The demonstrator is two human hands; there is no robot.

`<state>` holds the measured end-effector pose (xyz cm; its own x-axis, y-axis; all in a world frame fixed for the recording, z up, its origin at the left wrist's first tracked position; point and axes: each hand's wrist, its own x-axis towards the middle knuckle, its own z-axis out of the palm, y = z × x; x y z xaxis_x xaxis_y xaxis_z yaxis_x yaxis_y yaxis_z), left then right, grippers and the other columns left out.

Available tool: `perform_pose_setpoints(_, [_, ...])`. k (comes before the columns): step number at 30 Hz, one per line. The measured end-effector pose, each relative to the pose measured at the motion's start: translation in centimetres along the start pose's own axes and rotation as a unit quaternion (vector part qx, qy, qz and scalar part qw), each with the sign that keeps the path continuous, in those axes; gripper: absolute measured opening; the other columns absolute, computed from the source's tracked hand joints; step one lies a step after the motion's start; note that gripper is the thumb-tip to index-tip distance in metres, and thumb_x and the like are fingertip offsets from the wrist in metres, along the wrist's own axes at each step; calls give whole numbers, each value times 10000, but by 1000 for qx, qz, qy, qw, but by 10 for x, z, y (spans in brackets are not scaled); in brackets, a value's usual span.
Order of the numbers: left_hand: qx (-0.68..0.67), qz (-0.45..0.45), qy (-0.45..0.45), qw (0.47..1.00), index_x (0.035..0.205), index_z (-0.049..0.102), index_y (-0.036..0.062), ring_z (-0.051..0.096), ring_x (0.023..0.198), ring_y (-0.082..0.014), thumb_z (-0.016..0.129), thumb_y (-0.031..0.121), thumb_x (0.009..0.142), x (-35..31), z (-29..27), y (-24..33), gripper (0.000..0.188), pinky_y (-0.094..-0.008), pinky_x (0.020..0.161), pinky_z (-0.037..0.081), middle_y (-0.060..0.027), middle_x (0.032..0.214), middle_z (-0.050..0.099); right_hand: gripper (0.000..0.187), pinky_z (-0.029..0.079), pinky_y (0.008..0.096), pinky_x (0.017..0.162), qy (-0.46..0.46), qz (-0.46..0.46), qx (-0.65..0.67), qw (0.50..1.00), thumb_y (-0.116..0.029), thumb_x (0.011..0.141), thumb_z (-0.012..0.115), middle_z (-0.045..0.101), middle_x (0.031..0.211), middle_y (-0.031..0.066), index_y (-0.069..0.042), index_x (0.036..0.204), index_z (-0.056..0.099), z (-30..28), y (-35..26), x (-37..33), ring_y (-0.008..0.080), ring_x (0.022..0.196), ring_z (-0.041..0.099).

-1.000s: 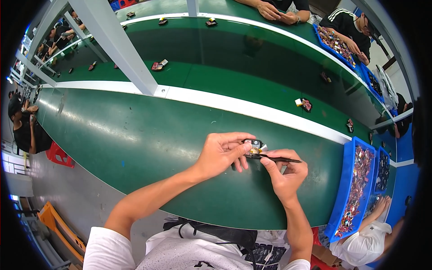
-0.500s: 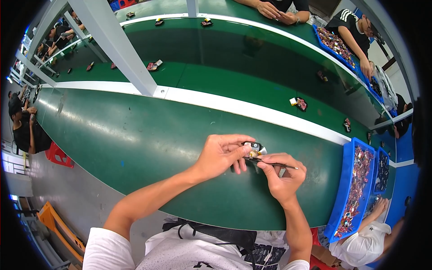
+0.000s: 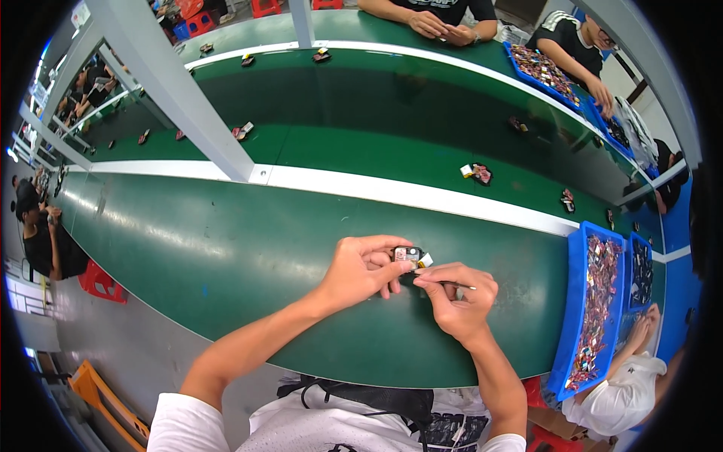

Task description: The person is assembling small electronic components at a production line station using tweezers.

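Note:
My left hand (image 3: pixel 352 273) holds a small black-cased electronic unit (image 3: pixel 407 254) over the green bench, its thumb across the front of the case. The unit shows pinkish and pale parts inside. A small white and yellow piece (image 3: pixel 425 261) sticks out on its right side. In my right hand (image 3: pixel 463 307), thumb and fingertips are pinched round a thin dark stick-like tool (image 3: pixel 461 285). Its working end points at the unit's lower right edge and is hidden by my fingers. I cannot make out whether the tip touches the unit.
At the right stands a blue tray (image 3: pixel 566 346) full of small colourful parts, beside a second blue tray (image 3: pixel 641 273) of dark parts. Beyond a white rail (image 3: pixel 407 200), similar units (image 3: pixel 477 173) lie on the green conveyor. Other people sit across the line and at the right.
The view has shifted, so the far line sits lower. Both hands and the unit have moved slightly left in the picture, with the same grips. The right hand's tool is more hidden by its fingers.

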<state>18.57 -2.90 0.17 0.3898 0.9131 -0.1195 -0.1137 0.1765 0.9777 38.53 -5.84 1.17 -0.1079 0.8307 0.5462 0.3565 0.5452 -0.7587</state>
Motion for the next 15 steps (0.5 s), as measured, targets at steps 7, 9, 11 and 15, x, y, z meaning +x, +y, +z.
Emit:
perform_pose_setpoints(7, [7, -3, 21, 1000, 1185, 649, -121, 690, 615, -152, 660, -32, 931, -2, 2, 10, 270, -252, 511, 549, -143, 838, 732, 154, 421, 237, 455, 16, -99, -6, 995, 63, 730, 806, 759, 765, 70, -58, 798, 739, 6, -2, 3, 88, 437, 543])
perform_pose_setpoints(9, [5, 1, 26, 1000, 1165, 649, -129, 681, 595, -150, 657, -33, 924, -1, 3, 12, 259, -256, 506, 551, -142, 829, 725, 150, 435, 249, 465, 32, -114, -8, 993, 54, 730, 809, 755, 757, 62, -60, 798, 737, 6, -3, 5, 106, 454, 574])
perform_pose_setpoints(11, [-1, 4, 33, 999, 1145, 649, -136, 672, 576, -148, 653, -34, 917, -1, 6, 14, 249, -260, 500, 553, -140, 821, 718, 148, 484, 295, 487, 9, -89, -27, 996, 48, 735, 789, 725, 730, 54, -58, 800, 709, 2, -11, 5, 200, 534, 662])
perform_pose_setpoints(15, [36, -30, 45, 998, 1118, 646, -144, 677, 566, -172, 657, -53, 894, 7, 10, 30, 242, -277, 497, 555, -153, 800, 708, 147, 446, 285, 460, 25, -83, -41, 995, 19, 730, 814, 730, 740, 48, -56, 806, 714, -5, -17, 7, 166, 477, 606])
